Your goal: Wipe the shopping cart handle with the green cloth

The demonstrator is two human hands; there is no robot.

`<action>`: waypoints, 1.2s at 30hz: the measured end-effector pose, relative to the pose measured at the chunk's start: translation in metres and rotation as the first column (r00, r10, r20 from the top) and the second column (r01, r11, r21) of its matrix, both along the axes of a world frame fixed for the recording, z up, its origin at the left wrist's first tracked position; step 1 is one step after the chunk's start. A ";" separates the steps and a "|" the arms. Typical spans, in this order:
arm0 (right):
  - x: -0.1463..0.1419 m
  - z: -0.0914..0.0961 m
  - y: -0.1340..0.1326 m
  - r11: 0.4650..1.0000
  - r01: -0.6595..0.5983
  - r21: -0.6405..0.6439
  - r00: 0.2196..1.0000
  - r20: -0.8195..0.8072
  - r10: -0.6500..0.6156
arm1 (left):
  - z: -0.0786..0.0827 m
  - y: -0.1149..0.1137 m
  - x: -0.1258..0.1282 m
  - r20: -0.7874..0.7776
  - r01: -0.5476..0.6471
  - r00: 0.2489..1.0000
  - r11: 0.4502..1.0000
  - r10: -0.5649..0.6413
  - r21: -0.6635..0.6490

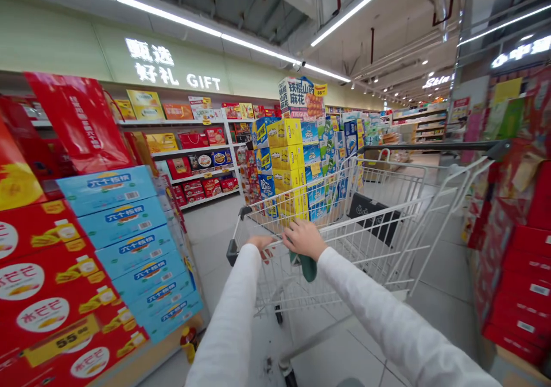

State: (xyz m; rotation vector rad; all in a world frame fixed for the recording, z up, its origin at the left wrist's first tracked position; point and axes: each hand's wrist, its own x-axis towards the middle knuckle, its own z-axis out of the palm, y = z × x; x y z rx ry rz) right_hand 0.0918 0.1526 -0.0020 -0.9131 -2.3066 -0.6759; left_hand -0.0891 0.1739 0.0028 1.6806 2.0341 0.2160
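Note:
My left hand [260, 242] and my right hand [305, 239] lie side by side on the top rail of a white wire shopping cart [365, 232], both in white sleeves. The left hand's fingers curl over the rail, with part of the hand hidden behind it. A dark green fabric piece [307, 266] hangs just below my right hand. I cannot tell whether that hand grips it. A black panel [373, 217] sits inside the cart. No goods show in the basket.
Stacked blue cartons [133, 243] and red boxes [51, 272] stand close on the left. Red boxes [514, 283] line the right. Ahead rises a tall display of yellow and blue cartons [293, 163], with gift-box shelves [193, 146] behind it. The floor is pale tile.

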 end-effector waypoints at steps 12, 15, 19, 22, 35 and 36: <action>0.067 -0.003 0.029 0.974 0.223 -0.032 0.943 -0.247 -0.224 | -0.005 0.026 -0.001 0.220 0.022 0.974 0.930 0.063 -0.367; 0.063 -0.008 0.032 0.972 0.233 0.026 0.928 -0.305 -0.214 | -0.003 0.024 0.000 0.252 0.032 0.965 0.915 0.077 -0.403; 0.060 -0.014 0.037 0.960 0.259 0.106 0.894 -0.403 -0.197 | 0.001 0.019 0.001 0.264 0.034 0.961 0.920 0.077 -0.390; 0.059 -0.015 0.037 0.952 0.279 0.129 0.870 -0.454 -0.194 | 0.005 0.017 0.003 0.236 0.018 0.968 0.924 0.079 -0.382; 0.056 -0.025 0.020 0.949 0.314 0.010 0.862 -0.421 -0.281 | 0.002 0.010 0.000 0.313 0.268 0.937 0.893 -0.154 -0.362; 0.055 -0.017 0.019 0.935 0.345 -0.085 0.860 -0.371 -0.351 | 0.003 0.009 0.001 0.323 0.267 0.934 0.895 -0.150 -0.357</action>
